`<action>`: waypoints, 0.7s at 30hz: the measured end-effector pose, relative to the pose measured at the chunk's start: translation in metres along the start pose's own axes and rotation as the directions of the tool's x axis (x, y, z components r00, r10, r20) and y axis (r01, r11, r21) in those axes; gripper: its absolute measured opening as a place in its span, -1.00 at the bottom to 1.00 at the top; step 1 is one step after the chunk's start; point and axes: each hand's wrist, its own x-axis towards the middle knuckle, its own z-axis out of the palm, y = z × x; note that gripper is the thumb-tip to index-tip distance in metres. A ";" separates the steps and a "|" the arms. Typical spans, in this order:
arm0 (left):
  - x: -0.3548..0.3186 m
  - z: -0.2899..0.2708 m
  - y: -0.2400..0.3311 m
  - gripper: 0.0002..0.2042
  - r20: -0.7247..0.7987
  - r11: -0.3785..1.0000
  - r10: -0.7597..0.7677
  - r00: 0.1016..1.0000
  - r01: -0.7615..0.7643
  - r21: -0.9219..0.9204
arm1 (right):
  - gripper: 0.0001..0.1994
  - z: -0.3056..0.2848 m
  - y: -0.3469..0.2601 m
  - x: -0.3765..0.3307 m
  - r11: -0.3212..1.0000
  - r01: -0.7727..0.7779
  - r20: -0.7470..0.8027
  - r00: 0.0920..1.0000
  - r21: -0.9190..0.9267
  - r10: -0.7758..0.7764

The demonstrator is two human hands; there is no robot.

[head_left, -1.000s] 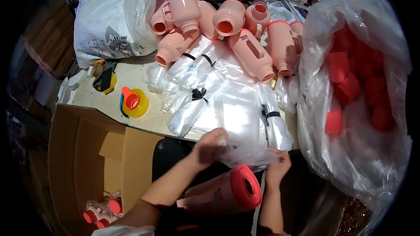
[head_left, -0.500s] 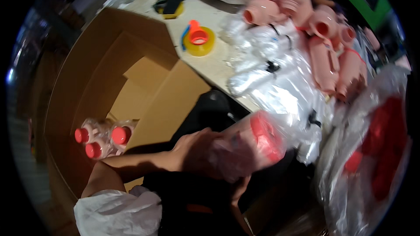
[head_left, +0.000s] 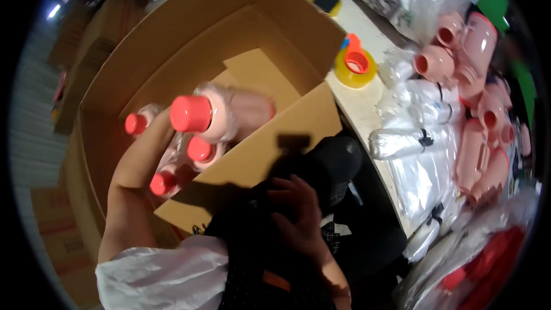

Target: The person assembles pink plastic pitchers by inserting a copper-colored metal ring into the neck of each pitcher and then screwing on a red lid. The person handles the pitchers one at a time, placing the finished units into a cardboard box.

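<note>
Head view. Left hand (head_left: 166, 132) reaches into the open cardboard box (head_left: 189, 40) at about 10 o'clock in the frame, fingers wrapped around a pink bottle (head_left: 229, 116) sealed in a clear bag, red cap (head_left: 191, 113) pointing toward the camera. The bottle hangs tilted over the box interior, above three more bagged bottles with red caps (head_left: 162, 183) lying on the box floor.

Right hand (head_left: 298, 212) rests at 6 o'clock on dark clothing, fingers loosely spread, holding nothing.

Table (head_left: 359, 100) runs along 1 to 4 o'clock. On it: a yellow tape dispenser (head_left: 354, 68) near the box corner, clear plastic bags (head_left: 419, 155) in a heap, and uncapped pink bottles (head_left: 476, 97) piled beyond them. A bag of red caps (head_left: 488, 258) sits at 4 o'clock.
</note>
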 end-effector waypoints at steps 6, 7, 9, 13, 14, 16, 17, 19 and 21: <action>0.042 0.089 -0.168 -0.57 0.451 0.701 -0.067 0.890 -0.280 0.656 | -0.52 -0.171 -0.035 -0.072 0.863 -0.268 -0.771 0.607 -0.427 -0.193; 0.046 0.093 -0.170 -0.57 0.483 0.635 -0.109 0.869 -0.312 0.706 | -0.55 -0.210 -0.048 -0.078 0.775 -0.383 -0.818 0.499 -0.503 -0.285; 0.046 0.101 -0.175 -0.57 0.547 0.516 -0.169 0.820 -0.399 0.758 | -0.45 -0.289 -0.069 -0.084 0.569 -0.454 -0.725 0.365 -0.686 -0.584; 0.077 0.104 -0.124 -0.56 0.195 0.502 -0.198 0.961 -0.071 0.862 | -0.29 -0.430 -0.080 -0.063 0.212 -0.713 -0.507 0.227 -0.668 -0.832; 0.071 0.107 -0.080 -0.56 -0.218 0.691 -0.167 0.961 0.272 0.670 | -0.31 -0.451 -0.086 -0.068 0.273 -0.750 -0.589 0.188 -0.603 -0.786; 0.073 0.076 -0.044 -0.50 -0.210 0.877 0.235 0.949 -0.113 0.468 | -0.36 -0.476 -0.086 -0.055 0.422 -0.765 -0.751 0.119 -0.487 -0.650; 0.071 0.062 -0.027 -0.47 -0.241 0.873 0.426 0.872 -0.326 0.362 | -0.39 -0.469 -0.092 -0.045 0.485 -0.693 -0.725 0.079 -0.533 -0.684; 0.006 0.097 0.110 -0.50 -0.203 0.822 0.558 0.805 -0.569 0.003 | -0.44 -0.432 -0.119 -0.051 0.554 -0.571 -0.663 -0.023 -0.606 -0.748; -0.065 0.115 0.217 -0.51 -0.009 0.686 0.726 0.687 -0.726 -0.036 | -0.46 -0.383 -0.133 -0.077 0.360 -0.480 -0.418 0.016 -0.800 -0.908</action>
